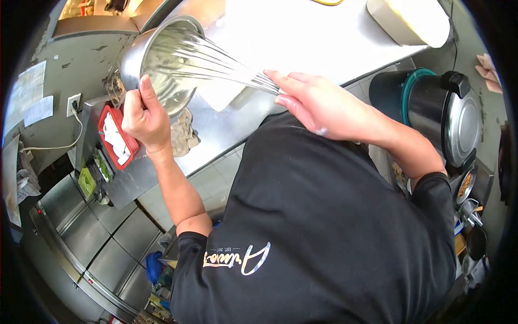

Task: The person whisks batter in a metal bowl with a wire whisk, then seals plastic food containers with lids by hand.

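A metal mixing bowl (131,62) stands tilted over the counter, its inside coated with a pale, creamy mixture (162,89). My left hand (147,117) grips the near rim of the bowl, thumb up along the edge. In my right hand (321,105) is a large wire whisk (229,67), held where the wires gather; its handle is hidden by the hand. The whisk's wires reach into the bowl. A small white smear shows on my right hand near the wrist. Close below the bowl lies a crumpled beige cloth (184,134).
The bowl is over a steel counter (216,137). A red basket (129,141) with white items sits at left, by a wall outlet (74,105). A white tub (407,24) is at the far right of the counter. Beyond it stands a black cooker (458,121) with a metal lid.
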